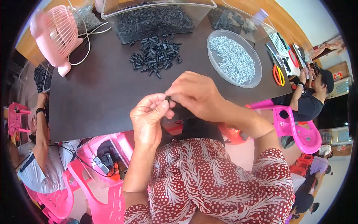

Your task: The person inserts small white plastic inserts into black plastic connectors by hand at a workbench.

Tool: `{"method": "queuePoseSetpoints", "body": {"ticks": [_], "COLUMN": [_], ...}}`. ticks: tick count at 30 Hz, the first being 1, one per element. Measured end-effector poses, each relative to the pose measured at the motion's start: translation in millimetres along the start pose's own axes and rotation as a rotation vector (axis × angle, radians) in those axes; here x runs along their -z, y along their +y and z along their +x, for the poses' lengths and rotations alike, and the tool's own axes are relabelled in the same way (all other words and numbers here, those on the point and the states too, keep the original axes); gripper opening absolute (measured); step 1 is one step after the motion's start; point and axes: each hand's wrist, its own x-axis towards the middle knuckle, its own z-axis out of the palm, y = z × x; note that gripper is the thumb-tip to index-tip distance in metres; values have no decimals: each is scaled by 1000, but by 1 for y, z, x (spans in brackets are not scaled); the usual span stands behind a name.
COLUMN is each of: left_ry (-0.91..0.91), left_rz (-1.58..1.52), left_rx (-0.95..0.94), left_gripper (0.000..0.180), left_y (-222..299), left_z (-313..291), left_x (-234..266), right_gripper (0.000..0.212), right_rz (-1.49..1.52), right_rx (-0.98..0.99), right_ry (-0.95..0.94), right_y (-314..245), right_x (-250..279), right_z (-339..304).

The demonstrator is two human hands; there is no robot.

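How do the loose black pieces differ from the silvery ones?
The black pieces lie heaped directly on the tabletop; the silvery pieces sit inside a round tub. The black pieces look dark and chunkier, the silvery pieces bright and finer. Both are loose masses of many small parts.

On the table (93,97): fan (59,31), far left; heap of parts (156,54), far centre, before a bin (119,29); bowl (215,62) of pieces (233,58), right.

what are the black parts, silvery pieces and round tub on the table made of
Black parts: probably moulded plastic, semi-glossy, with small highlights on dark surfaces.
Silvery pieces: likely metal, bright and shiny, though plating is possible.
Round tub: apparently translucent plastic, smooth, with a pale see-through wall.
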Motion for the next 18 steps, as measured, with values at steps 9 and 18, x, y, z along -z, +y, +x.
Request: {"method": "queuePoseSetpoints", "body": {"ticks": [9, 18], "left_ry": [50, 68], "left_rz": [2, -11], "left_rx": [-36, -54], "left_gripper": [16, 15], "left_y": [6, 7], "left_z": [0, -1], "left_x": [6, 9], "right_gripper": [20, 19], "right_rz": [-319, -371], "right_rx": [-232, -83], "right_ry": [68, 15], "right_y": [46, 49], "right_x": [-41, -48], "right_z": [11, 14]}}
